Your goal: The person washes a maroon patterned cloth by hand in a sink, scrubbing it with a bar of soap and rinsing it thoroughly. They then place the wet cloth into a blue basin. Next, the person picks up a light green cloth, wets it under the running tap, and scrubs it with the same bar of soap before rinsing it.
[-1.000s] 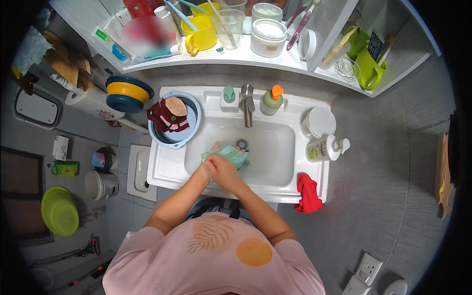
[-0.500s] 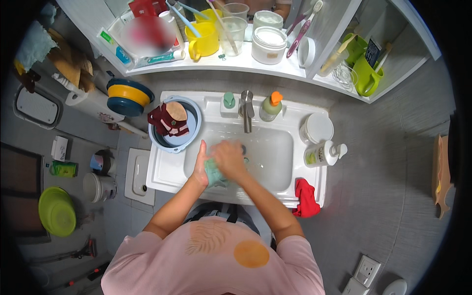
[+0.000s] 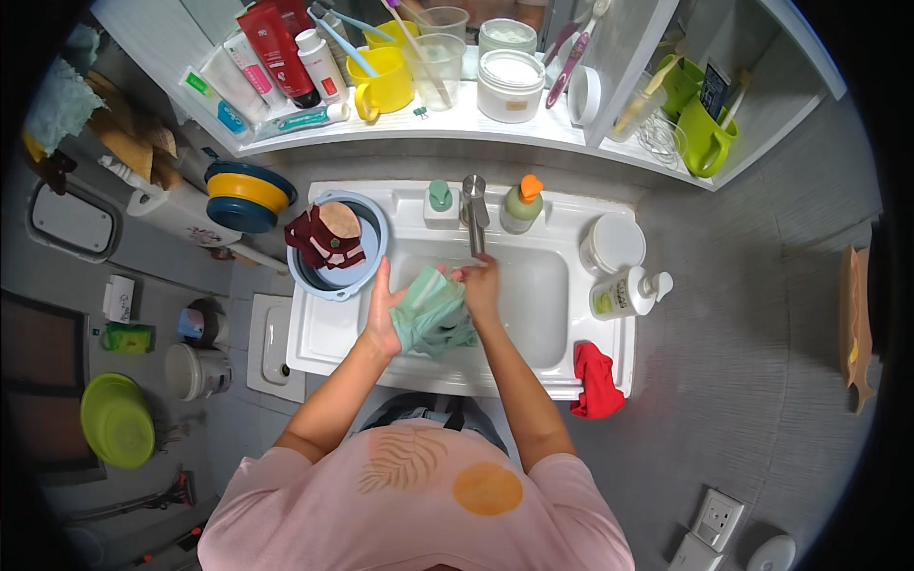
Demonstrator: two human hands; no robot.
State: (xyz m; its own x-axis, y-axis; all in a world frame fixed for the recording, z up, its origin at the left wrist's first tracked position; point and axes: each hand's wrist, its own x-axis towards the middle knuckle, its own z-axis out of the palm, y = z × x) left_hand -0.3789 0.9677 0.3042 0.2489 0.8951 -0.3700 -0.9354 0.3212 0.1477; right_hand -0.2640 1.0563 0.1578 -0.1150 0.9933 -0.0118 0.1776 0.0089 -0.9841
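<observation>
A wet, pale green cloth (image 3: 428,314) hangs in loose folds between my hands over the sink's left half. My left hand (image 3: 383,319) bears its left side, thumb stretched upward; the fingers are hidden behind or under the fabric. With closed fingers my right hand (image 3: 479,285) grips the cloth's upper right edge, just below the metal faucet (image 3: 475,214). The white sink basin (image 3: 538,309) lies beneath both hands. Whether water runs from the spout, I cannot tell.
A blue basin (image 3: 381,243) with maroon cloth items (image 3: 319,238) stands on the sink's left side. Two pump bottles (image 3: 441,205) (image 3: 522,205) flank the faucet. At the right are a white tub (image 3: 614,245), a white pump bottle (image 3: 624,297) and a red cloth (image 3: 597,381).
My right hand has moved from beside my left palm to the right, toward the faucet. The green cloth, bunched up before, is now spread wider between my hands.
</observation>
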